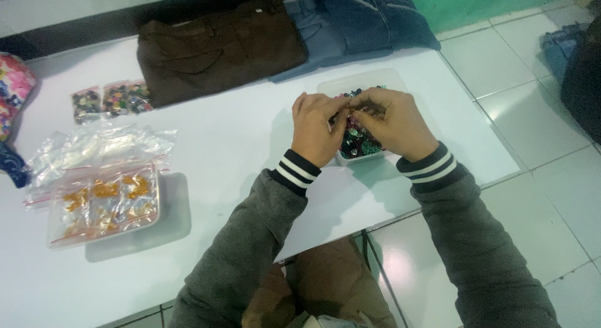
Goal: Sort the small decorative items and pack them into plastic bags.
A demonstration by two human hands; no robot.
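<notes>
While both hands pinch small bits, left hand [318,135], right hand [394,122], clear tub [400,83] of shiny multicoloured beads [358,143]

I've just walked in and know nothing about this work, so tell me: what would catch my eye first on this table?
First, the left hand and right hand, fingertips together over a clear tub of shiny coloured beads near the white table's right edge. At the left lies a clear tray of bagged orange pieces under empty zip bags. Along the far edge sit folded brown trousers and blue jeans.
</notes>
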